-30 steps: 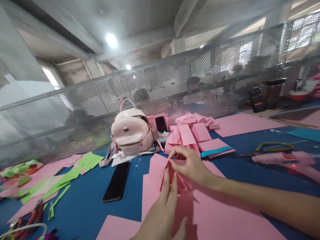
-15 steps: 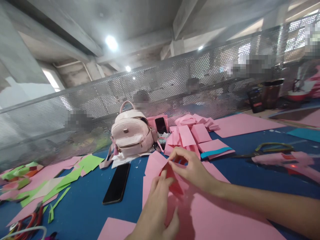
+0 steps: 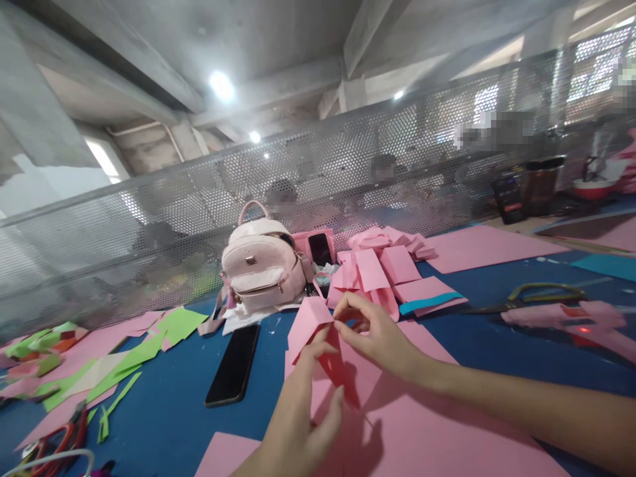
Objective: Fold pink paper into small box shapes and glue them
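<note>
Both my hands work a folded pink paper piece (image 3: 311, 321) just above the blue table (image 3: 169, 411). My left hand (image 3: 298, 424) reaches up from the bottom edge and pinches its lower part between thumb and fingers. My right hand (image 3: 377, 334) comes in from the right and pinches the upper fold with its fingertips. Under the hands lies a large pink sheet (image 3: 422, 430). A black phone (image 3: 232, 364) lies flat to the left of the hands.
A pink backpack (image 3: 261, 265) stands at the back, with a second phone (image 3: 320, 248) and a pile of folded pink pieces (image 3: 385, 265) beside it. Scissors (image 3: 541, 295) and a glue gun (image 3: 561, 318) lie right. Green and pink scraps (image 3: 99, 364) and pliers (image 3: 59, 440) lie left. A perforated metal screen (image 3: 348, 172) closes off the table's far edge.
My left hand slid down and left, its fingers curling from stretched upward into a pinch on the paper. The pink piece has been folded narrower and tilted up. The right hand barely moved.
</note>
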A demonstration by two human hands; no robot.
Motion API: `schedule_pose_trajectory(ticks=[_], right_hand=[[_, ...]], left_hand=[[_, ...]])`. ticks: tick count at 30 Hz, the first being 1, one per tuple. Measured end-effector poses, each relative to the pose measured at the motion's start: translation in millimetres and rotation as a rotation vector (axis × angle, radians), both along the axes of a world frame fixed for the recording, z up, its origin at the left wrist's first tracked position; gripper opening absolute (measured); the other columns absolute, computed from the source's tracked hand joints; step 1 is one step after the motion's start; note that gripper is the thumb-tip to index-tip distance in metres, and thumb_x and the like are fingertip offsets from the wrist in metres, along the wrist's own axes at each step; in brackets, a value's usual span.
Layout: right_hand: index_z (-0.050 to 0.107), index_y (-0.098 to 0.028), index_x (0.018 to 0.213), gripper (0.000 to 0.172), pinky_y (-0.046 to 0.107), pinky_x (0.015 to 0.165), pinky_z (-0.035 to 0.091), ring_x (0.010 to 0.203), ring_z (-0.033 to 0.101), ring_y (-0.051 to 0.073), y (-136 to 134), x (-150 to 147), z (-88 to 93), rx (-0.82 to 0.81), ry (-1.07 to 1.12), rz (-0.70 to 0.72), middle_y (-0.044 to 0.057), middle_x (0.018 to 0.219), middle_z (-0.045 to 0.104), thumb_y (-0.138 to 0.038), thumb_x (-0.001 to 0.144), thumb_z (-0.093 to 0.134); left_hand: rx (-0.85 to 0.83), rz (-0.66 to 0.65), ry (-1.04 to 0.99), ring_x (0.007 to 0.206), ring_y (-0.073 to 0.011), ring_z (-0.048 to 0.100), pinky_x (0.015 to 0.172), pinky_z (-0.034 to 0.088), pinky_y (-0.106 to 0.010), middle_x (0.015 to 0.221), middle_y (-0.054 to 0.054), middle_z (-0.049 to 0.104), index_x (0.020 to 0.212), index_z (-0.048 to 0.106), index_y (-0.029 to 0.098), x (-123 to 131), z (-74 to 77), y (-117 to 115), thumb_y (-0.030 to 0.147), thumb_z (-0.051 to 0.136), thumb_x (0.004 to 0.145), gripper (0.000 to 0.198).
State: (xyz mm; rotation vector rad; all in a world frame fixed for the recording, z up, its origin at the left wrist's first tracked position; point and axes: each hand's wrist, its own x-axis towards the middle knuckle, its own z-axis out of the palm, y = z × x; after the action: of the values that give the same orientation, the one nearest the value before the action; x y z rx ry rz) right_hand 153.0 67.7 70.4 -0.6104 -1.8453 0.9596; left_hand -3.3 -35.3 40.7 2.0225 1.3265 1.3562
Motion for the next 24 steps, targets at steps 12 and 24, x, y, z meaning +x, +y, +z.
schedule_pose_trajectory(ticks=[12,24], right_hand=[[0.055,-0.021,0.088,0.006,0.028,0.069,0.051,0.082,0.061,0.017,3,-1,-6.5,-0.014,-0.043,0.047,0.003,0.09,0.062,-0.026,0.091,0.053],[0.064,-0.024,0.118,0.023,0.037,0.102,0.047,0.114,0.061,0.021,-15,5,-9.0,0.205,-0.109,0.176,0.008,0.123,0.065,-0.029,0.102,0.047]], left_hand=[[-0.078,-0.085,-0.33,0.144,-0.0263,0.044,0.12,0.035,-0.039,0.149,-0.011,0.052,0.138,0.052,0.026,-3,-12.5,11,0.027,0.058,0.096,0.042],[-0.131,0.167,-0.709,0.124,-0.0305,0.063,0.106,0.049,-0.038,0.125,-0.011,0.071,0.116,0.07,0.021,-11,4.8,20,0.053,0.077,0.08,0.049]])
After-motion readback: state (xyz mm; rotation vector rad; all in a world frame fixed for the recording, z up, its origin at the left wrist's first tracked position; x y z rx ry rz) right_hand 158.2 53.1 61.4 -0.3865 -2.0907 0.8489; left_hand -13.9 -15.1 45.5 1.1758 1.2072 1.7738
